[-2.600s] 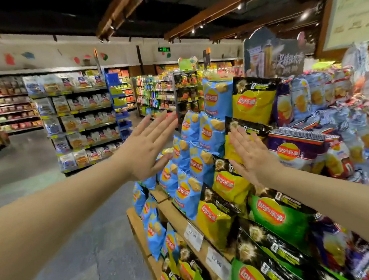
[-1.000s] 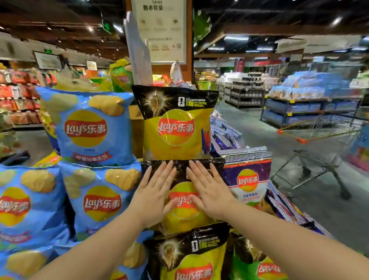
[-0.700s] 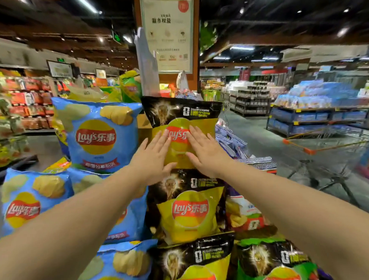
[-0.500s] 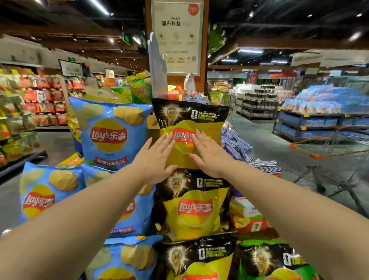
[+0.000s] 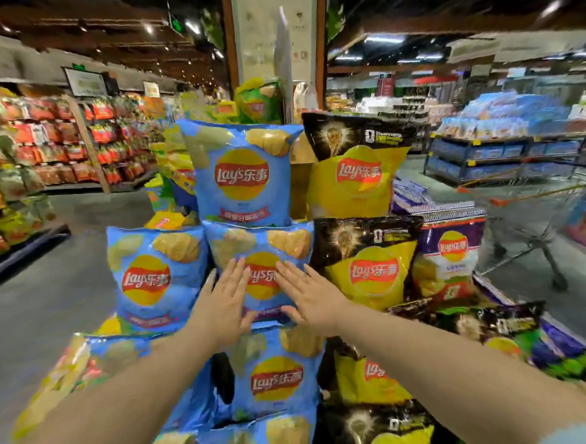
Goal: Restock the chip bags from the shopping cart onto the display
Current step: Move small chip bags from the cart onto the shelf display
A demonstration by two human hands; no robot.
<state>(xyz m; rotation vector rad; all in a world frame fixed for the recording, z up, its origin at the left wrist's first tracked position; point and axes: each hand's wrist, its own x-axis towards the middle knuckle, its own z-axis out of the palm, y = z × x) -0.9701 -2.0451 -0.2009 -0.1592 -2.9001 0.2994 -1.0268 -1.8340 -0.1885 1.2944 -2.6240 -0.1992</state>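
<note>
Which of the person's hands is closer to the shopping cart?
Right. The right hand lies flat on a blue chip bag, on the side toward the shopping cart; the left hand presses the same bag, farther from the cart.

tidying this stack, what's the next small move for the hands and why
Probably press the middle blue bag gently back. Both the left hand and right hand lie flat on its front, holding nothing, and it sits between blue bags above and below.

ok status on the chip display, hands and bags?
Left hand and right hand open, flat on the middle blue chip bag. Nothing held. Shopping cart off to the right. Nothing blocking.
</note>
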